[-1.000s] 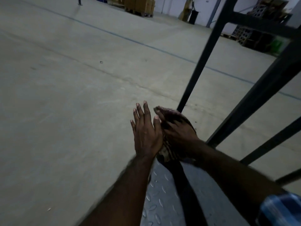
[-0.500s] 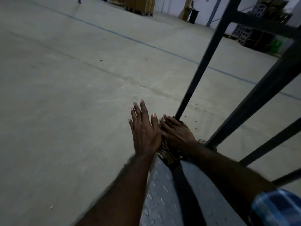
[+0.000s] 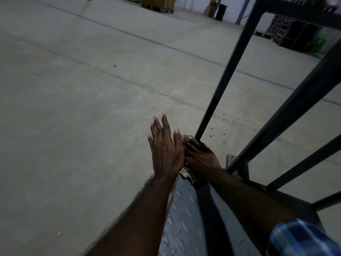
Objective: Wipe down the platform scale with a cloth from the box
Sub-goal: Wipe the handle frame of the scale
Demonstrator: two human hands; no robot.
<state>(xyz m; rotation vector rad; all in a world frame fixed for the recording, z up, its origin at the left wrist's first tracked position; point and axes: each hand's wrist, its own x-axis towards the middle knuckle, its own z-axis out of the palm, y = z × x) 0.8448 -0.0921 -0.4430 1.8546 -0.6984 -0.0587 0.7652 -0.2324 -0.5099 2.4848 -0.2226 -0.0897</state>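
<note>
At far corner of scale (image 3: 181, 226): left hand (image 3: 167, 152) flat, fingers spread, past the plate edge over floor (image 3: 73, 126). Right hand (image 3: 200, 157) presses cloth (image 3: 185, 172) (mostly hidden) onto plate beside frame post (image 3: 227, 71).

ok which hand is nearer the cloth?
Right. The right hand presses on the cloth at the scale's far corner; the left hand is flat beside it, fingers spread.
</note>
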